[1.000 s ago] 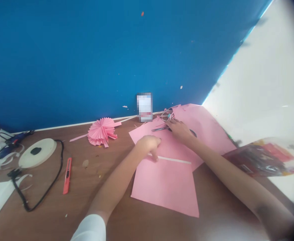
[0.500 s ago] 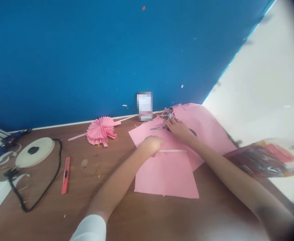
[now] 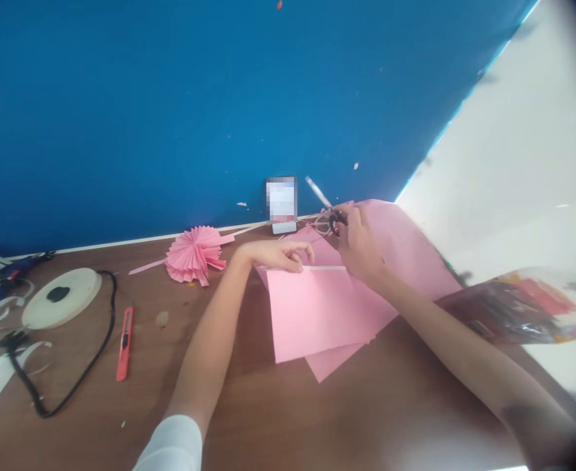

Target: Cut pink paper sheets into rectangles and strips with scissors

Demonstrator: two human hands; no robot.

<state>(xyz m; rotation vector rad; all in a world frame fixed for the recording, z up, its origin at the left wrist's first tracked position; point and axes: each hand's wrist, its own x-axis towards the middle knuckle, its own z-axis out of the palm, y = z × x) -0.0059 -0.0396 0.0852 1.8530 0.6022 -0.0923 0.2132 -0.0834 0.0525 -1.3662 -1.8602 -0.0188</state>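
My right hand [image 3: 359, 245] grips a pair of scissors [image 3: 320, 193] by the dark handles, the blades pointing up and to the left. With thumb and curled fingers, my left hand [image 3: 283, 254] holds the top edge of a pink paper sheet [image 3: 320, 311] near its upper left corner. A narrow white strip [image 3: 324, 267] runs along that edge towards my right wrist. Under and behind this sheet lie more pink papers [image 3: 400, 255]. The fingertips of my right hand are partly hidden.
A pleated pink paper fan [image 3: 197, 255] lies left of my hands. A phone [image 3: 282, 203] leans on the blue wall. Further left are a red cutter knife [image 3: 125, 343], a white tape roll [image 3: 62, 297] and a black cable [image 3: 106, 347]. A plastic packet [image 3: 508, 311] is at the right.
My right hand has picked the scissors up off the pink paper, blades now raised. My left hand has turned and moved up slightly, and the front pink sheet has shifted away from me.
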